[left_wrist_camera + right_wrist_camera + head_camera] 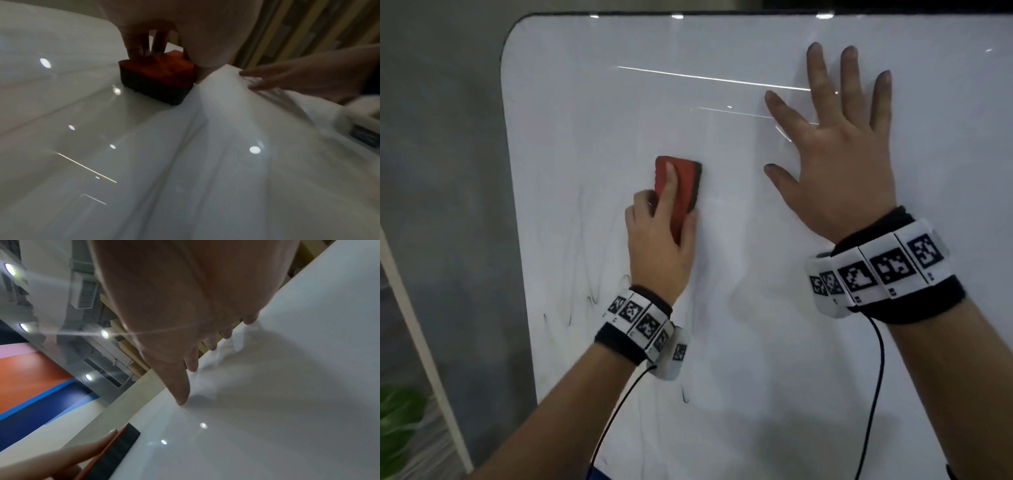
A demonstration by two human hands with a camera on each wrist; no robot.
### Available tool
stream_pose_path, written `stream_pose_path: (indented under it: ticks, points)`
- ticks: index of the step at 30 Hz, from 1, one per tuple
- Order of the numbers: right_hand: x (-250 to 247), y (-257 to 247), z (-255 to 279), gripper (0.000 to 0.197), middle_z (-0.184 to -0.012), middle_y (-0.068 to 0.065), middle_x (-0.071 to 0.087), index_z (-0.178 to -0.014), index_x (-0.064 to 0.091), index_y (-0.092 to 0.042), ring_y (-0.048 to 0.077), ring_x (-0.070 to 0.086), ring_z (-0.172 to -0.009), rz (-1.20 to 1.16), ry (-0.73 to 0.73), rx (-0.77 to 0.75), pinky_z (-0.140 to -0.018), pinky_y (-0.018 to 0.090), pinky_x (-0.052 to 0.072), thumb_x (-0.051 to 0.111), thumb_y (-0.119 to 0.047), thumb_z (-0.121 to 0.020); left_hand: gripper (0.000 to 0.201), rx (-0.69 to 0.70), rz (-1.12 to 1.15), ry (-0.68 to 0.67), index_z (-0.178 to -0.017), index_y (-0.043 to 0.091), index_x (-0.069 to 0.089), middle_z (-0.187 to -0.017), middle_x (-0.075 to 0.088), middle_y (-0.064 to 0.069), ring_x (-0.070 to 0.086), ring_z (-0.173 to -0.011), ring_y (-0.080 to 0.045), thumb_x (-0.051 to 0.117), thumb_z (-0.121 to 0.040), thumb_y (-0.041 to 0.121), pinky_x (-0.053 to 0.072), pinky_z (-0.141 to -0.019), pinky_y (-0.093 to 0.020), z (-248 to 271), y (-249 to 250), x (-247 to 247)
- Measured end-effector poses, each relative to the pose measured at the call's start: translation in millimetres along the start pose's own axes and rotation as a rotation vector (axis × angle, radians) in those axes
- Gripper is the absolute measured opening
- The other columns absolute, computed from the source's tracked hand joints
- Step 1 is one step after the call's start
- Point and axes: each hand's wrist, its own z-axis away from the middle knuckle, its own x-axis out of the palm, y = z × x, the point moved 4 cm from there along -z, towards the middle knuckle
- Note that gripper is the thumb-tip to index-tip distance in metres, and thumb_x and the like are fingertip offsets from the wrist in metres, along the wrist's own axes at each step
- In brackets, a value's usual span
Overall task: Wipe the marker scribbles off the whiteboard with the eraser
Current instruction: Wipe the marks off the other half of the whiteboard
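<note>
Left hand point(659, 240) grips eraser point(677, 192) on board point(756, 342); right hand point(835, 161) spread flat, bracing.
Risk: scribbles point(592, 298) lie lower left; strokes may miss them.

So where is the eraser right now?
In the head view the red eraser sits flat on the whiteboard, left of centre, gripped by the left hand, with the right hand spread beside it.

Whiteboard point(722, 240) bears red eraser point(681, 178), seemingly faint scribbles point(592, 294)
</note>
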Motion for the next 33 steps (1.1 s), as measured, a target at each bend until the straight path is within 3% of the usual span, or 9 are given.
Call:
stream_pose_path:
  ticks: [5,8,10,14,17,23,25,30,33]
  points:
    - [-6,-1,3,0.071,-0.171,0.015,0.006,-0.155,0.039,-0.026,0.044,0.004,-0.156,-0.01,0.012,-0.019,-0.123,0.065,0.0,0.066,-0.042,-0.092,0.051,0.434,-0.021,-0.235,-0.148,0.021,0.051,-0.12,0.056,-0.02,0.053,-0.103,-0.035,0.065,-0.099,0.025,0.048,-0.095,-0.046,89,21,13]
    - [-7,-2,3,0.071,-0.171,0.014,0.006,-0.155,0.039,-0.026,0.043,0.003,-0.156,-0.012,0.003,-0.023,-0.124,0.063,0.0,0.066,-0.042,-0.092,0.049,0.563,-0.045,-0.295,-0.146,0.026,0.05,-0.118,0.059,-0.02,0.056,-0.102,-0.035,0.066,-0.1,0.027,0.05,-0.094,-0.045,97,11,11]
    - [-7,-1,3,0.071,-0.171,0.013,0.005,-0.155,0.039,-0.026,0.042,0.003,-0.157,-0.02,-0.011,-0.028,-0.124,0.062,0.0,0.067,-0.041,-0.091,0.052,0.475,-0.034,-0.243,-0.146,0.026,0.049,-0.121,0.054,-0.018,0.054,-0.105,-0.033,0.068,-0.097,0.026,0.05,-0.094,-0.045,79,4,6]
    - [-6,2,6,0.07,-0.171,0.013,0.006,-0.155,0.04,-0.025,0.042,0.003,-0.157,-0.037,-0.015,-0.036,-0.125,0.062,0.001,0.067,-0.04,-0.092,0.058,0.059,0.024,-0.042,-0.151,0.023,0.047,-0.123,0.05,-0.013,0.047,-0.108,-0.022,0.068,-0.097,0.028,0.042,-0.097,-0.029,31,-16,-5]
    - [-7,0,7,0.07,-0.171,0.013,0.006,-0.155,0.039,-0.025,0.042,0.003,-0.157,-0.031,-0.015,-0.03,-0.125,0.062,0.001,0.066,-0.04,-0.092,0.058,-0.006,-0.005,0.001,-0.153,0.022,0.045,-0.123,0.05,-0.012,0.046,-0.109,-0.023,0.066,-0.098,0.027,0.039,-0.097,-0.027,28,-12,-3]
    - [-7,-6,9,0.072,-0.171,0.013,0.005,-0.155,0.04,-0.023,0.041,0.002,-0.157,-0.066,0.006,0.011,-0.124,0.061,-0.001,0.07,-0.03,-0.089,0.039,0.589,-0.054,-0.307,-0.143,0.024,0.059,-0.118,0.061,-0.018,0.054,-0.1,-0.033,0.056,-0.105,0.03,0.051,-0.092,-0.045,108,15,10]
    - [-6,-8,9,0.072,-0.171,0.013,0.006,-0.154,0.041,-0.022,0.042,0.002,-0.157,-0.079,0.014,0.021,-0.124,0.061,-0.001,0.071,-0.027,-0.089,0.044,0.508,-0.074,-0.25,-0.147,0.025,0.052,-0.121,0.059,-0.02,0.055,-0.103,-0.036,0.058,-0.103,0.029,0.05,-0.095,-0.047,78,-4,3]
    - [-4,-10,12,0.072,-0.171,0.014,0.007,-0.154,0.042,-0.02,0.043,0.004,-0.156,-0.08,0.008,0.029,-0.124,0.062,0.0,0.071,-0.025,-0.088,0.062,-0.187,-0.012,0.051,-0.157,0.022,0.037,-0.121,0.051,-0.015,0.051,-0.105,-0.032,0.059,-0.1,0.031,0.047,-0.097,-0.042,-19,-73,-27]
    - [-4,-13,13,0.074,-0.171,0.014,0.006,-0.154,0.04,-0.02,0.044,0.003,-0.156,-0.079,0.014,0.047,-0.124,0.062,-0.001,0.071,-0.025,-0.088,0.062,-0.169,-0.064,0.066,-0.158,0.022,0.034,-0.123,0.05,-0.017,0.049,-0.105,-0.032,0.059,-0.101,0.027,0.043,-0.094,-0.036,-8,-60,-21]
